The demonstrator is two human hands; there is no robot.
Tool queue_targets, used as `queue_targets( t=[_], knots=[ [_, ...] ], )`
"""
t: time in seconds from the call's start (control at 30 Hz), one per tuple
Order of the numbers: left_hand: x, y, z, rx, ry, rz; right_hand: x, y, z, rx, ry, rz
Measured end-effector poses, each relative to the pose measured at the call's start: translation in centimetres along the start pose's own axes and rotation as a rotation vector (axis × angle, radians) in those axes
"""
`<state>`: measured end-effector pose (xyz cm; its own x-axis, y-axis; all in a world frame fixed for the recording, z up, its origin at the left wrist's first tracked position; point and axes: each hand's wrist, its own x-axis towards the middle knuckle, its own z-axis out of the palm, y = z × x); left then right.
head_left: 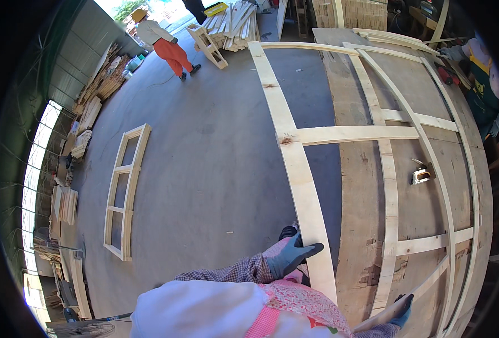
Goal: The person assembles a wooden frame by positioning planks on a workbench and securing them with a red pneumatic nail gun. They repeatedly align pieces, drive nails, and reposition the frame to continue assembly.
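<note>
My left hand (294,258), in a blue-grey glove, grips the long edge board of a wooden frame (303,180), with the thumb over the top and the other fingers mostly hidden beneath. Near the lower edge my right hand (402,312), also gloved, is closed around a slanting slat (424,280), which looks like a crosspiece of that same frame. The frame overhangs the left side of a plywood-topped table (355,208). Beneath it on the table lies another wooden frame (390,203). A staple gun (421,176) rests on the tabletop between the boards.
A co-worker (482,84) in gloves stands at the table's far right. Another person (167,42) in orange trousers is on the floor at the far left. A ladder-like wooden frame (125,191) lies left; stacked planks (235,25) stand at the back and lumber (105,79) lines the wall.
</note>
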<state>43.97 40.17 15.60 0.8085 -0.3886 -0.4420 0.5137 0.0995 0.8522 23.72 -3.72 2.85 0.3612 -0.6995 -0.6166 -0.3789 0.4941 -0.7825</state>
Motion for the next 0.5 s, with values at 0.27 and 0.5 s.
queue_targets(
  t=[0.27, 0.5],
  knots=[
    [-6.9, 2.1, -2.7, -0.202, 0.130, -0.056, 0.7, 0.5, -5.4, -0.046, -0.201, -0.307],
    [-11.4, -3.3, -13.2, -0.665, 0.163, 0.106, -10.6, -5.0, 5.0, -0.088, -0.250, -0.358]
  ],
)
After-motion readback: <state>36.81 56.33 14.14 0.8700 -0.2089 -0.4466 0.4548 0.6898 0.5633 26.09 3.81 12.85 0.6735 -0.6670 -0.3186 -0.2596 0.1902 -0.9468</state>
